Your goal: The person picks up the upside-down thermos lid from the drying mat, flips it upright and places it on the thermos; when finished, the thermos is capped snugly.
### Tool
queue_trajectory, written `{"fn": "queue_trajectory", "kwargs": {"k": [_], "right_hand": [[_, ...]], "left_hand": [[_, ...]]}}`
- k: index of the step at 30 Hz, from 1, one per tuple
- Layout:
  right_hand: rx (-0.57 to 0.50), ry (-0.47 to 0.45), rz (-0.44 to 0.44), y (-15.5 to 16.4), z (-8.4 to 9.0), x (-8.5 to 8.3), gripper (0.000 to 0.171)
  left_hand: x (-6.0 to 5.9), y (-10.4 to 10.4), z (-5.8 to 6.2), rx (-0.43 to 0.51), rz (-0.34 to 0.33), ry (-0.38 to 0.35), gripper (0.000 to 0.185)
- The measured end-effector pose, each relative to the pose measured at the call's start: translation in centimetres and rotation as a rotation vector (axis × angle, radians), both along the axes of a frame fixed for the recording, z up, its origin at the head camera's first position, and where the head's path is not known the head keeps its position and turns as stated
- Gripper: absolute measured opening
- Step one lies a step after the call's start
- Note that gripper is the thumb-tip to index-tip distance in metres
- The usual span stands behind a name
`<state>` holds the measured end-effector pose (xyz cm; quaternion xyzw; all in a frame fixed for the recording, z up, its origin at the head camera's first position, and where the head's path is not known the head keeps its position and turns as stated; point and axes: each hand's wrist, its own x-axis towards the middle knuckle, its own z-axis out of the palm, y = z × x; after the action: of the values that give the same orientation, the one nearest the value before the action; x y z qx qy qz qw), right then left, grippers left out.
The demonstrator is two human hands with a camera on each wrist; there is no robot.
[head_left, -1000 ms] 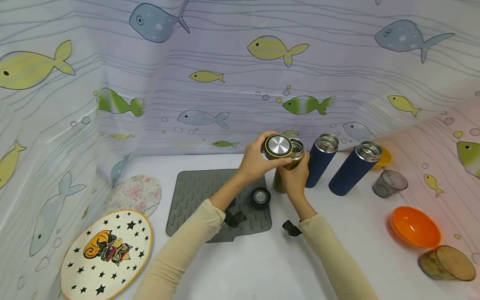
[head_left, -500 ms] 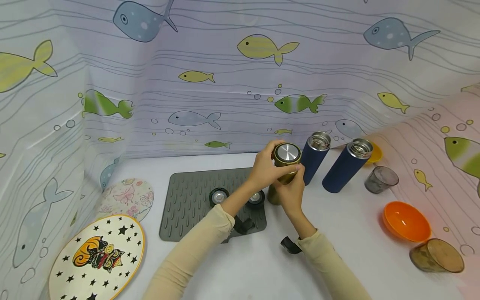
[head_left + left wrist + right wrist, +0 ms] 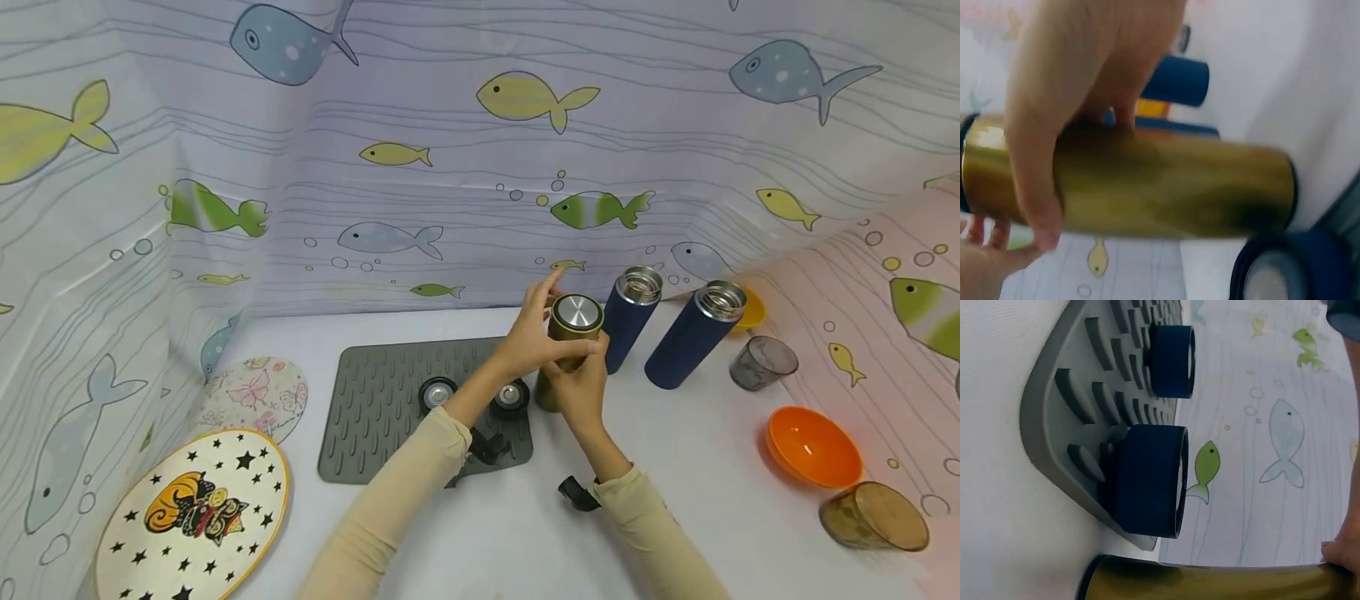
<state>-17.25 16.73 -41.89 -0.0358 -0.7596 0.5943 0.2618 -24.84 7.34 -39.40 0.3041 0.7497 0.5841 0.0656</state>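
Note:
A gold flask stands upright at the right edge of the grey ribbed mat. My right hand grips its body from the front. Its gold lid, with a steel top, sits on the flask's mouth. My left hand pinches that lid with the thumb in front and fingers behind, the index finger lifted. The left wrist view shows the gold flask sideways with fingers wrapped round it. The right wrist view catches the gold flask at the bottom edge.
Two dark blue lids lie on the mat. Two open dark blue flasks stand right of the gold one. Further right are a grey cup, an orange bowl and a tipped brown cup. Two plates lie left.
The left hand brought the gold lid from beside the open mouth onto the flask, where it now sits lower. The left index finger has lifted. The right hand kept hold of the body.

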Motion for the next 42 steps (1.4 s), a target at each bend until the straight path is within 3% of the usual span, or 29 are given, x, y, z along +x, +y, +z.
{"fn": "queue_trajectory", "kwargs": {"k": [2, 7, 13, 16, 18, 22, 24, 28, 33, 35, 38, 42], "right_hand": [[-0.007, 0.0, -0.005, 0.3, -1.0, -0.5, 0.067], [-0.021, -0.005, -0.027, 1.0, -3.9, -1.6, 0.073], [-0.014, 0.029, -0.011, 1.3, -4.8, -1.7, 0.07], [-0.005, 0.028, -0.007, 1.2, -4.8, -1.6, 0.071], [-0.01, 0.039, -0.005, 1.1, -4.7, -1.6, 0.071], [-0.015, 0.059, -0.014, 1.0, -4.7, -1.7, 0.069], [-0.019, 0.062, -0.017, 1.0, -4.7, -1.7, 0.069], [-0.016, 0.079, -0.01, 0.8, -4.7, -1.8, 0.069], [-0.021, 0.109, -0.01, 0.7, -4.8, -1.9, 0.07], [-0.035, 0.1, -0.011, 0.6, -4.8, -1.9, 0.071], [-0.038, 0.085, -0.025, 0.6, -4.7, -1.8, 0.072], [-0.04, 0.094, -0.033, 0.4, -4.4, -1.6, 0.071]], "left_hand": [[0.0, 0.1, -0.3, 0.055, -0.006, -0.019, 0.102], [0.2, 0.3, -1.1, 0.183, -0.146, -0.083, 0.093], [0.6, 0.7, -1.2, 0.074, -0.038, -0.019, 0.088], [0.3, 0.5, -1.2, 0.148, -0.094, -0.049, 0.074], [0.2, 0.5, -1.1, 0.153, -0.118, -0.063, 0.074], [0.3, 0.5, -0.9, 0.029, -0.044, 0.036, 0.079], [0.3, 0.5, -0.9, 0.045, -0.034, 0.051, 0.08], [0.3, 0.5, -0.9, 0.164, -0.112, -0.024, 0.084], [0.4, 0.6, -0.9, 0.083, -0.056, -0.006, 0.081], [0.3, 0.6, -0.8, 0.11, -0.095, -0.025, 0.073], [0.3, 0.4, -0.7, 0.103, -0.119, -0.043, 0.076], [0.6, 0.6, -0.7, 0.014, -0.009, 0.052, 0.082]]}}
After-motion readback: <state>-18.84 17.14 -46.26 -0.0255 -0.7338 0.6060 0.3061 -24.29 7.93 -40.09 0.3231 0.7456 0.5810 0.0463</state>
